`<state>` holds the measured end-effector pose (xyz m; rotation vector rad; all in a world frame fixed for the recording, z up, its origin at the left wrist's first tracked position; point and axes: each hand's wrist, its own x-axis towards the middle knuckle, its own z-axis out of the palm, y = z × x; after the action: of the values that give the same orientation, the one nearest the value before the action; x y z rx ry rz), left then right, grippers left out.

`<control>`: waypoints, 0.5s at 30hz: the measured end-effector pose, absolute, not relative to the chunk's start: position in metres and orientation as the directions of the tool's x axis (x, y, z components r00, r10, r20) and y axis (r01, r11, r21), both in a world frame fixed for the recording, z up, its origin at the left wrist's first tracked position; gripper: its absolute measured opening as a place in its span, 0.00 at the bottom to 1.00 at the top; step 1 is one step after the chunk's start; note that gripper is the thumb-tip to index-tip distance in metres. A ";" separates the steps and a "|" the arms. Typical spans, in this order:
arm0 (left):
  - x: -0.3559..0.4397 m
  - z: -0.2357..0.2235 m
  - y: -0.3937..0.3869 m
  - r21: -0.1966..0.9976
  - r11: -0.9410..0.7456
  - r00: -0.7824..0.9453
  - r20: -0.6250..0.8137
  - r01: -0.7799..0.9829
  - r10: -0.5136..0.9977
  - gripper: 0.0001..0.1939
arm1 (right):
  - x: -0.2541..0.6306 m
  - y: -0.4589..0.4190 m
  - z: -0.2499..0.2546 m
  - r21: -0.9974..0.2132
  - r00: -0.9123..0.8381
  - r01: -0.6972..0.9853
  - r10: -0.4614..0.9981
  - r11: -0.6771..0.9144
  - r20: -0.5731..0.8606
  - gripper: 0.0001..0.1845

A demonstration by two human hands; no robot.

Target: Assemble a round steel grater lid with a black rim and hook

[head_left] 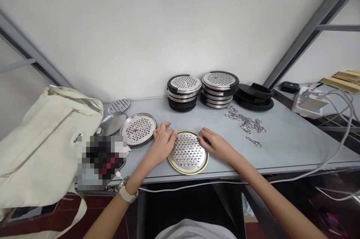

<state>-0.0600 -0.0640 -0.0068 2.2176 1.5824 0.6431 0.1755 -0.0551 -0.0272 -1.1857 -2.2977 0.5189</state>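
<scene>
In front of me on the table lies a round metal grater disc, its perforated face up, inside a gold-coloured ring. My left hand is at the upper left of the ring, thumb and a finger at its edge, another finger raised apart. On the upper right side, my right hand has its curled fingers on the rim. The undersides of the fingers are hidden. Just left of my left hand sits a stack of round graters. Behind it are a plain metal disc and a small oval grater plate.
Two stacks of black-rimmed graters stand by the wall. Black round holders and scattered metal carabiner clips are at right. A cream bag occupies the left end. A white cable runs along the table's front edge.
</scene>
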 end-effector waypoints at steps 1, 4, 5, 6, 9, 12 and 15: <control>-0.060 -0.008 -0.064 0.519 -0.318 0.275 0.160 0.794 0.948 0.21 | 0.175 -0.055 -0.027 -0.538 -0.495 0.641 0.831 0.547 0.254 0.11; -0.060 -0.009 -0.063 0.526 -0.310 0.271 0.152 0.792 0.951 0.19 | 0.175 -0.055 -0.027 -0.540 -0.493 0.643 0.833 0.543 0.250 0.11; -0.060 -0.010 -0.063 0.530 -0.306 0.266 0.152 0.791 0.952 0.19 | 0.175 -0.055 -0.027 -0.542 -0.492 0.643 0.834 0.541 0.248 0.11; -0.061 -0.010 -0.063 0.533 -0.303 0.263 0.152 0.790 0.953 0.19 | 0.175 -0.055 -0.027 -0.545 -0.491 0.643 0.835 0.539 0.247 0.11; -0.062 -0.009 -0.064 0.545 -0.289 0.255 0.140 0.787 0.957 0.20 | 0.176 -0.055 -0.027 -0.547 -0.492 0.642 0.836 0.537 0.244 0.11; -0.064 -0.009 -0.065 0.555 -0.287 0.258 0.131 0.781 0.957 0.20 | 0.176 -0.056 -0.027 -0.547 -0.490 0.645 0.838 0.535 0.242 0.11; -0.063 -0.012 -0.066 0.557 -0.291 0.260 0.136 0.778 0.956 0.17 | 0.176 -0.056 -0.027 -0.550 -0.490 0.639 0.836 0.538 0.248 0.12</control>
<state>-0.0634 -0.0656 -0.0118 2.1590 1.5795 0.6453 0.1760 -0.0556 -0.0268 -1.1941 -2.2878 0.5353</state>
